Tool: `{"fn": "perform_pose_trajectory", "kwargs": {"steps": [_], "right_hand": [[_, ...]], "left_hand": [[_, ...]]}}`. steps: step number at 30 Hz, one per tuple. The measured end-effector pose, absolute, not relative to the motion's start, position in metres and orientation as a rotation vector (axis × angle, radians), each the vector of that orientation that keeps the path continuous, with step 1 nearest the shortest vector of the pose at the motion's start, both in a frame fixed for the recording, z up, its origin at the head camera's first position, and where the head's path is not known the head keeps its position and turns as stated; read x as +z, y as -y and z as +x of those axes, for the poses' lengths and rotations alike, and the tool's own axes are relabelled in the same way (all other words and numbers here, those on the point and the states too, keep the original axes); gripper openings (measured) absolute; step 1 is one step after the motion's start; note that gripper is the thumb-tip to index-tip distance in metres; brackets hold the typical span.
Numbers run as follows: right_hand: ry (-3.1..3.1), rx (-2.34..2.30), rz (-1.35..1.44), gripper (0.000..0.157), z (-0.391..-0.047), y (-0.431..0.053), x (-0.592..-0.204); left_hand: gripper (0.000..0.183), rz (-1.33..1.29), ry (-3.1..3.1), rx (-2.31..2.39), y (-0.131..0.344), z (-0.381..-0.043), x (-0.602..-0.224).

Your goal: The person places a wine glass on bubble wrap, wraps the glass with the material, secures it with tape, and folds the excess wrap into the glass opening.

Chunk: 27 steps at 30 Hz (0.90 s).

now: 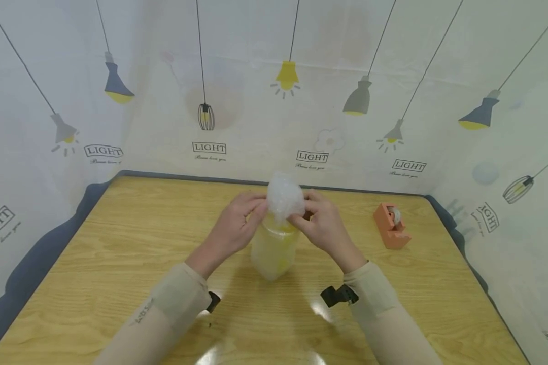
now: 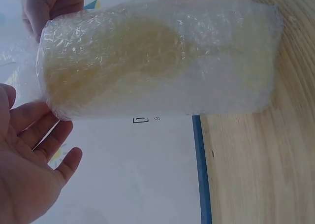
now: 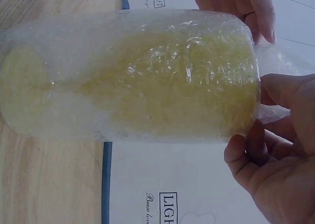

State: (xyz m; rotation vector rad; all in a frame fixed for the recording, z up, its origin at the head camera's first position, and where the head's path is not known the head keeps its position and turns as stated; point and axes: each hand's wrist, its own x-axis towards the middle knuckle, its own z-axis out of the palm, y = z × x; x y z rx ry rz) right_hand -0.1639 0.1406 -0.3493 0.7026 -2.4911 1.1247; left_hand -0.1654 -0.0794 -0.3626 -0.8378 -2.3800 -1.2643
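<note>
On the table stands a yellow goblet (image 3: 192,86) upright inside clear bubble wrap (image 2: 211,27); its bowl, stem and foot show blurred through the wrap. Loose bubble wrap bunches up above the rim in the head view. At the left of that bunch, my left hand (image 1: 236,223) pinches the wrap's edge between thumb and fingers. From the other side my right hand (image 1: 323,223) pinches the wrap too, with its thumb in front near the rim. Parts of the fingertips are hidden behind the wrap.
An orange tape dispenser (image 1: 390,226) with a roll of tape stands toward the right of the wooden table (image 1: 132,253). A cloth backdrop (image 1: 251,45) printed with lamps encloses the back and both sides.
</note>
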Motion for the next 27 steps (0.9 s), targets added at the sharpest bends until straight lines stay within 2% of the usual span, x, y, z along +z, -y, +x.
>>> {"fn": "perform_pose_trajectory", "kwargs": {"steps": [6,13,20,27], "right_hand": [[2.554,1.042,0.753,0.011,-0.166,-0.137,-0.341],[2.608,1.038,0.769,0.012,-0.167,-0.133,-0.334],[2.645,1.011,0.766,0.012,-0.168,-0.130,-0.330],[2.631,1.028,0.791,0.009,-0.169,-0.134,-0.333]], "left_hand": [[0.025,-0.807,2.276,-1.229,0.079,-0.170,-0.363],[0.059,-0.819,2.165,-1.136,0.080,-0.173,-0.360],[0.049,-1.026,2.031,-0.990,0.079,-0.175,-0.354],[0.036,-1.049,2.102,-0.943,0.079,-0.174,-0.355]]}}
